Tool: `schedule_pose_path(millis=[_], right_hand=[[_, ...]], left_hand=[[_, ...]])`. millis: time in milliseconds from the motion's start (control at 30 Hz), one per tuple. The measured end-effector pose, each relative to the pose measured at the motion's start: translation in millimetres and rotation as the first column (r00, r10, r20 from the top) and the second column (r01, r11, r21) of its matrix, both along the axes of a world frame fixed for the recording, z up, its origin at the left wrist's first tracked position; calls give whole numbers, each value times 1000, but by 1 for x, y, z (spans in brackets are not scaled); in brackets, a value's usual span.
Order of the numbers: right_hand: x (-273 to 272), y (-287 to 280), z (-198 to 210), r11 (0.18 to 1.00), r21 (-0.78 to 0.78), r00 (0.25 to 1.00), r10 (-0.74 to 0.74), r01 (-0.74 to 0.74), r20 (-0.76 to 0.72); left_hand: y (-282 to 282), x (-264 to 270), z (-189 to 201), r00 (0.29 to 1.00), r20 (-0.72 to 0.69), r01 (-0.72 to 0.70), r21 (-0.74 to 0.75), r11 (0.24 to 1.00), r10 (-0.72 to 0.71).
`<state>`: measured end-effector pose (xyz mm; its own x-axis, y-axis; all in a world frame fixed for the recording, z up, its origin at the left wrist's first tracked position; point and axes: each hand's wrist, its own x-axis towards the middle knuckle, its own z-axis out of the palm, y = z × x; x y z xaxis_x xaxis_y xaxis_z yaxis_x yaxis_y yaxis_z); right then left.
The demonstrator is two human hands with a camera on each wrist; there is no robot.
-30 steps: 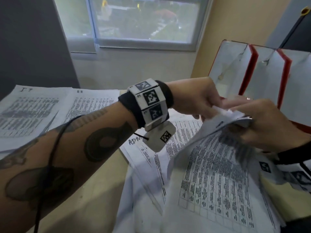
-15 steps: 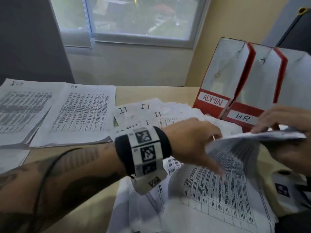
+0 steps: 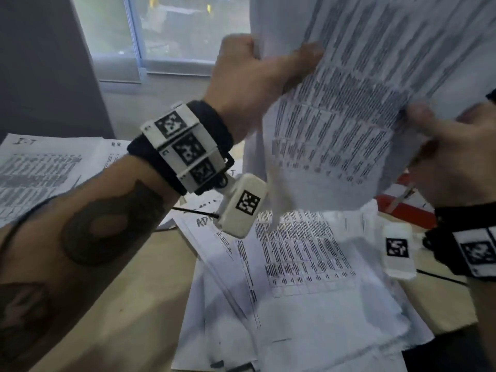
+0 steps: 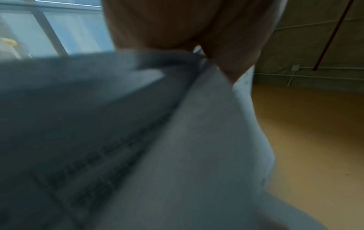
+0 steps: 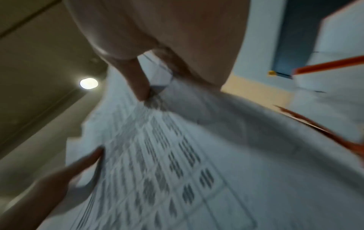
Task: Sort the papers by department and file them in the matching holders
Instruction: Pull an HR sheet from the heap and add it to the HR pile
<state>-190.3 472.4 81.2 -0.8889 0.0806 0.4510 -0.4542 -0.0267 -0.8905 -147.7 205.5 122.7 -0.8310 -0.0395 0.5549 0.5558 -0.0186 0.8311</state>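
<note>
At nine o'clock the sorted piles point(image 3: 45, 167) lie flat. Your left hand point(image 3: 249, 84) and right hand point(image 3: 456, 154) both pinch the sheaf point(image 3: 349, 103), now swung upright at twelve o'clock off the desk; filing probably comes next.

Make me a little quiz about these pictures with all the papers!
1. True or false: both hands grip the raised sheets.
2. What is written on the far-left pile: A) IT, B) PAY, C) LAW?
3. Where does the loose pile lie?

Key:
1. True: the left hand and the right hand both grip them.
2. A.
3. On the desk, below the raised sheets.
</note>
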Motion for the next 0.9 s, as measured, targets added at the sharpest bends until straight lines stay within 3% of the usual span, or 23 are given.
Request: schedule_pose_path(millis=[67, 133, 167, 267, 333, 400, 533, 600, 667, 767, 900], right_hand=[[4, -12, 10, 994, -5, 994, -107, 107, -33], [7, -25, 9, 995, -71, 984, -74, 63, -160], [10, -30, 3, 999, -19, 976, -35, 32, -213], [14, -29, -31, 990, 142, 994, -8, 23, -107], [14, -29, -45, 984, 173, 998, -33, 41, -48], [13, -31, -47, 988, 140, 998, -58, 62, -36], [13, -40, -28, 998, 28, 982, -43, 49, -182], [12, -42, -24, 999, -7, 977, -34, 33, -212], [14, -43, -33, 1000, 4, 985, -10, 11, -172], [19, -47, -61, 999, 53, 1000, 13, -13, -2], [18, -49, -67, 999, 19, 999, -39, 39, 4]], left_hand=[[3, 6, 2, 1000, -6, -27, 57, 998, 28], [-1, 9, -5, 996, 16, -92, 62, 994, 91], [-6, 7, -15, 992, 31, -127, 34, 991, 125], [-23, 0, -59, 950, 95, -263, -274, 925, 298], [-30, -4, -80, 910, 185, -269, -413, 870, 370], [-30, -5, -81, 915, 219, -239, -378, 894, 338], [-18, -8, -59, 976, 11, -208, -274, 939, 219], [-15, -8, -58, 986, -8, -167, -210, 963, 169], [-15, -8, -72, 987, 92, -125, -113, 986, 136], [-12, -4, -102, 958, 276, -89, 23, 996, 79], [-6, -8, -106, 946, 317, -107, 84, 991, 75]])
